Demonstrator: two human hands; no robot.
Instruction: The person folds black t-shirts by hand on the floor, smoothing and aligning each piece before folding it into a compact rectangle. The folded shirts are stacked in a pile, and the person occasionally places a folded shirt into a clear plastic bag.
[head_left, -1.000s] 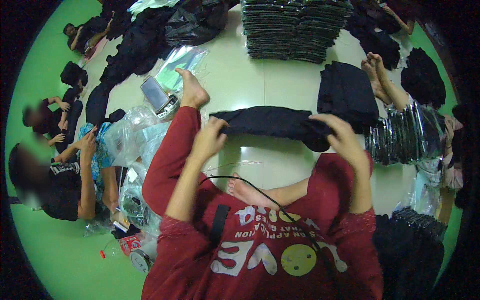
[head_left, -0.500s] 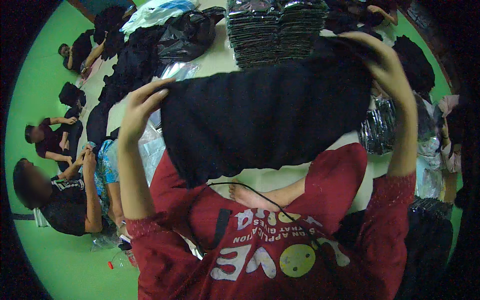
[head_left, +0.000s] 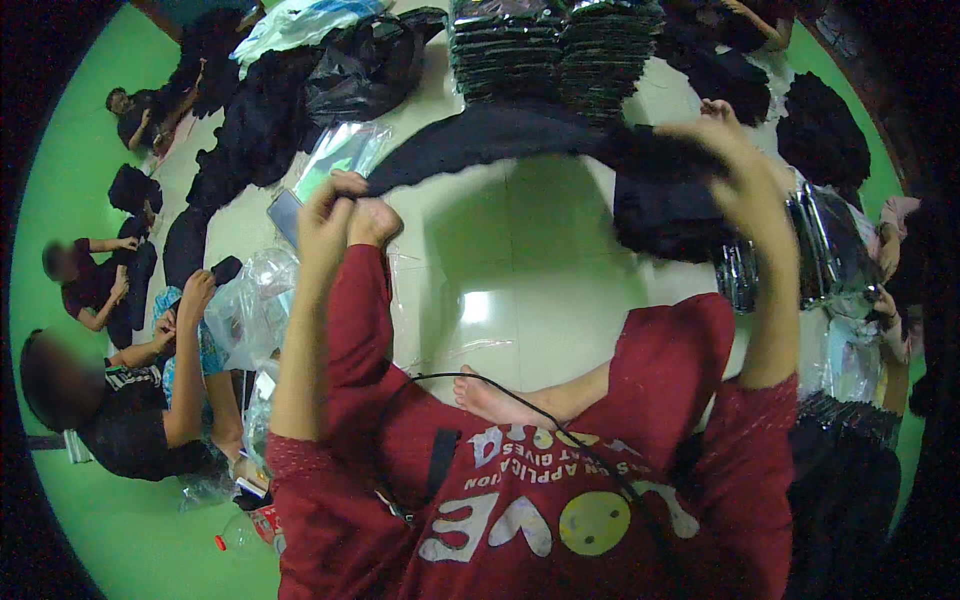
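A black cloth (head_left: 490, 140), its kind of garment not clear, spans my two hands in a bowed strip beyond my crossed legs. My left hand (head_left: 332, 208) is closed in a pinch on its left end, beside my raised foot. Blurred by motion, my right hand (head_left: 738, 165) is at the cloth's right end, fingers bent over it. Below that end lies a dark folded cloth pile (head_left: 665, 215) on the pale tiled floor (head_left: 500, 250).
Tall stacks of bagged black items (head_left: 555, 55) stand ahead. Clear plastic bags (head_left: 345, 150) lie by my left hand, black bundles (head_left: 270, 110) beyond. More bagged items (head_left: 810, 245) are at right. Co-workers sit along the left, one close by (head_left: 140, 410); others are at far right.
The cloth has swung away from my lap and now shows as a thin strip, uncovering the floor and dark pile. My left hand moved slightly right and lower; my right hand also dropped.
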